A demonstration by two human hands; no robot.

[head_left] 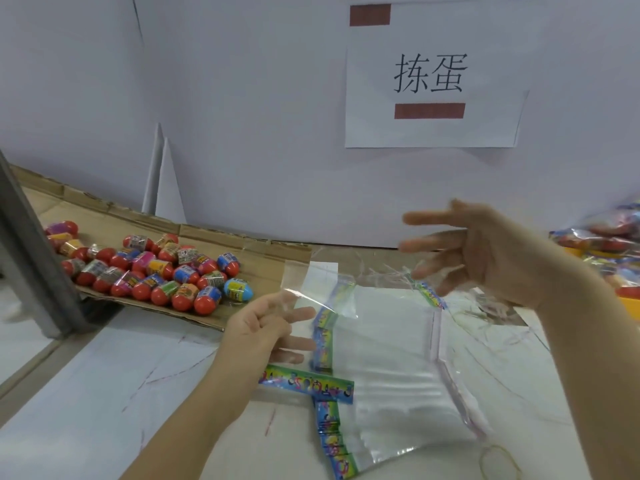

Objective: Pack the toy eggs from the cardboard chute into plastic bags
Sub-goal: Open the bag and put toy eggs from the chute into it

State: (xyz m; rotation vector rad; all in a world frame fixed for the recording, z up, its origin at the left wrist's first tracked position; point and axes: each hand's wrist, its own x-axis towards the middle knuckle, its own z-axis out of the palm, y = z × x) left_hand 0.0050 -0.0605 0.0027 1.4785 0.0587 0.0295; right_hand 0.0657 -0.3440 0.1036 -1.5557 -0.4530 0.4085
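Bright, even, diffuse light leaves only faint soft shadows beside the paper sign (433, 77) on the wall (242, 98). The right hand (485, 251) is smeared by motion blur, pale glare streaks the clear plastic bags (391, 375), and wide-angle distortion tilts the grey post (31, 251) at the left edge.

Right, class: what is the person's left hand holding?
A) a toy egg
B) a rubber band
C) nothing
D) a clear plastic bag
D: the left hand pinches a clear plastic bag by its edge, while the toy eggs lie apart on the cardboard chute.
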